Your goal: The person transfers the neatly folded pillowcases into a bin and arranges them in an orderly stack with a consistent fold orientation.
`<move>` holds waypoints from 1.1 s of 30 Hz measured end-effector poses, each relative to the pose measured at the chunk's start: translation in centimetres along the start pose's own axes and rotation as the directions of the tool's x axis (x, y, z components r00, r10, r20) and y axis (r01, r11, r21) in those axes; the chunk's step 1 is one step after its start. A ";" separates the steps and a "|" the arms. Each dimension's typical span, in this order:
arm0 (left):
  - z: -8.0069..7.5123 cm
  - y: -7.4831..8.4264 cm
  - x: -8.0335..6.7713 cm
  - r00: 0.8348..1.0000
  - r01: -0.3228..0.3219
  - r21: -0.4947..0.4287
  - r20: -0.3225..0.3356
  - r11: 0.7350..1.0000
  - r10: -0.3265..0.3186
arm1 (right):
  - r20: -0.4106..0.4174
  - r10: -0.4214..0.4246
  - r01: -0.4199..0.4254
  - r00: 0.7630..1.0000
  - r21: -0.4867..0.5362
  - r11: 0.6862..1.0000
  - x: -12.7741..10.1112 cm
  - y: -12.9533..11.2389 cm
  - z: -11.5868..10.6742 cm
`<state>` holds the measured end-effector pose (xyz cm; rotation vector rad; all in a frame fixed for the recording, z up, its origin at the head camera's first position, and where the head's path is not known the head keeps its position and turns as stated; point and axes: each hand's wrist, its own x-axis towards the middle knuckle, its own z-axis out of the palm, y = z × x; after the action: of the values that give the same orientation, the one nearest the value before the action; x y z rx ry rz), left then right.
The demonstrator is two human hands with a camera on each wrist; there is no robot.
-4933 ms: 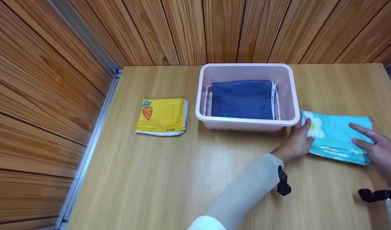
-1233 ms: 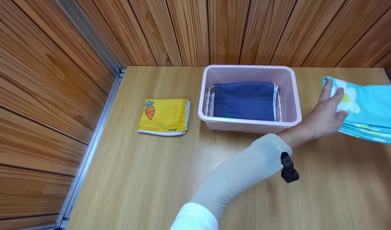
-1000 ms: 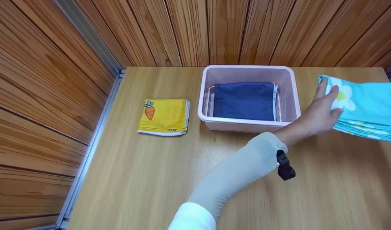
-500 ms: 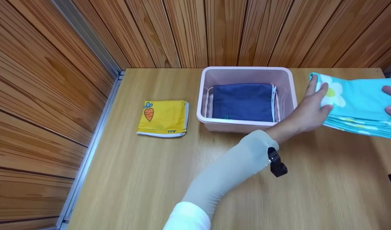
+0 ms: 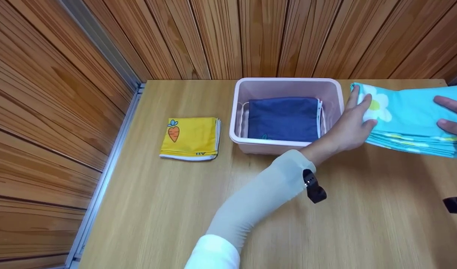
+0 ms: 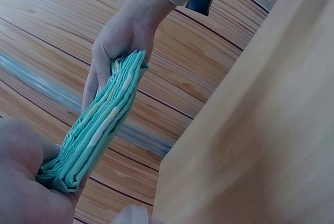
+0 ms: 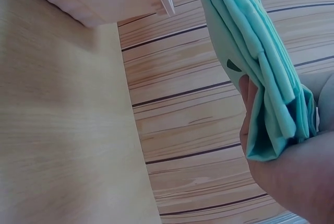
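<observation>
Head view | left hand gripped near end of folded turquoise cloth stack | right hand pinched far end | stack was held above table, just right of pink bin

We see a tabletop of pale wood-grain laminate, smooth with a faint sheen. The walls behind and to the left are reddish wooden planks, grooved and lightly glossy, and a strip of matt grey metal runs along the tabletop's left edge. The pink bin near the far edge looks like smooth, slightly shiny plastic. Inside it lies matt dark blue cloth. The yellow cloth with a printed carrot is thin woven fabric, as is the turquoise flowered cloth, folded in soft layers. The sleeve looks sheer and smooth.
</observation>
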<state>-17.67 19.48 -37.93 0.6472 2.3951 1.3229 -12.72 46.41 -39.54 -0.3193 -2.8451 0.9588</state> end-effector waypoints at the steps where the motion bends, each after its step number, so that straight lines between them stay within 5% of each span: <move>1: -0.1 -0.1 0.0 1.000 -0.005 0.001 -0.001 1.000 0.005 | -0.004 0.017 -0.017 1.000 0.043 0.999 0.0 -0.2 0.1; 8: -1.0 -0.7 -0.3 1.000 -0.015 -0.040 -0.023 0.999 0.014 | 0.110 0.033 -0.072 0.993 0.380 0.922 0.0 -1.9 0.9; 15: -1.6 -1.0 -0.6 0.999 0.031 -0.141 -0.030 0.990 -0.035 | 0.138 -0.030 -0.035 0.990 0.451 0.892 0.0 -2.8 1.2; 20: -2.5 -1.5 -0.7 1.000 -0.003 -0.111 -0.025 0.994 0.000 | 0.111 -0.054 -0.007 0.992 0.489 0.872 0.0 -3.4 1.6; 27: -3.4 -2.1 -0.9 0.999 -0.025 -0.080 -0.028 0.996 0.022 | 0.117 -0.030 -0.026 0.993 0.449 0.893 0.1 -4.6 2.1; 33: -4.0 -2.6 -1.0 0.998 -0.057 -0.107 -0.041 0.993 0.053 | 0.116 -0.088 0.027 0.989 0.450 0.893 0.0 -5.3 2.3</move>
<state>-19.36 14.93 -38.04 0.6677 2.3312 1.4886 -14.03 40.96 -38.12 -0.1212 -2.6109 1.6306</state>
